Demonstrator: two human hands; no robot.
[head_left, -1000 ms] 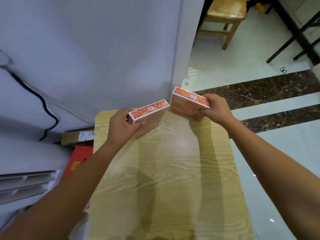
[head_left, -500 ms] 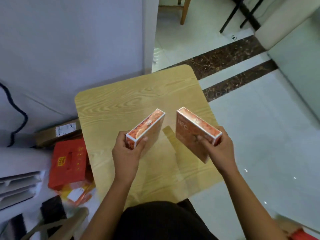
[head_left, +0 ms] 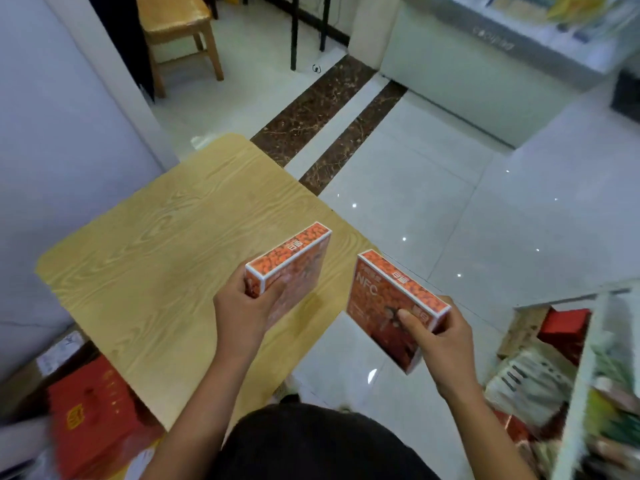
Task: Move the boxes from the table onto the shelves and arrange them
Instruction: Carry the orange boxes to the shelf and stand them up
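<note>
Your left hand (head_left: 242,313) had its grip wrapped round the near end of the first orange box (head_left: 294,258), held on edge over the right side of the wooden tabletop (head_left: 156,254). Your right hand (head_left: 440,337) pinched the second orange box (head_left: 391,306), printed NFC, thumb on its broad face, out past the tabletop's edge over the white floor (head_left: 450,202). The boxes were near each other but apart. A stocked shelf unit (head_left: 581,375) stood at your right; red cartons (head_left: 93,410) lay at your left.

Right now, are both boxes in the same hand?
No, the left hand grips the left box and the right hand grips the right box.
</note>
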